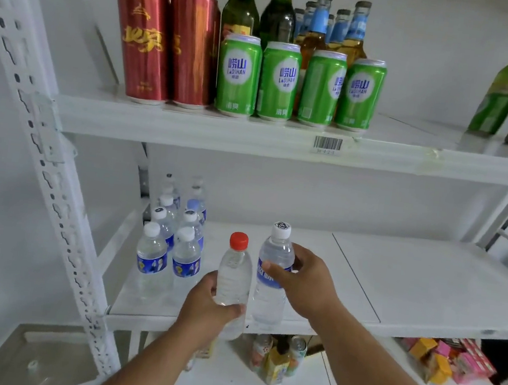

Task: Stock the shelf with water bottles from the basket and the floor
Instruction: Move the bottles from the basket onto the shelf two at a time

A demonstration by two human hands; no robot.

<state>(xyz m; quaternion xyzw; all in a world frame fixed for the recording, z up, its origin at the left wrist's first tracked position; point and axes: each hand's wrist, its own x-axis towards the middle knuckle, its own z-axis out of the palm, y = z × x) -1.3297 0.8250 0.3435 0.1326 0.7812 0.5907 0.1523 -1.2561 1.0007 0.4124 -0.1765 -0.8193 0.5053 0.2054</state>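
Note:
My left hand [206, 304] grips a clear water bottle with a red cap [234, 272] at its lower half, held upright in front of the middle shelf [394, 281]. Right beside it, my right hand [303, 280] holds a white-capped, blue-labelled water bottle [272, 276] around its label; its base is at the shelf's front edge. Several white-capped water bottles [170, 246] with blue labels stand in two rows at the left of this shelf.
The top shelf [190, 128] carries red cans, green cans [300, 83] and glass bottles. The bottom shelf holds small cans, a yellow carton [277, 364] and coloured boxes [449, 360]. A white perforated upright [56, 195] stands at the left.

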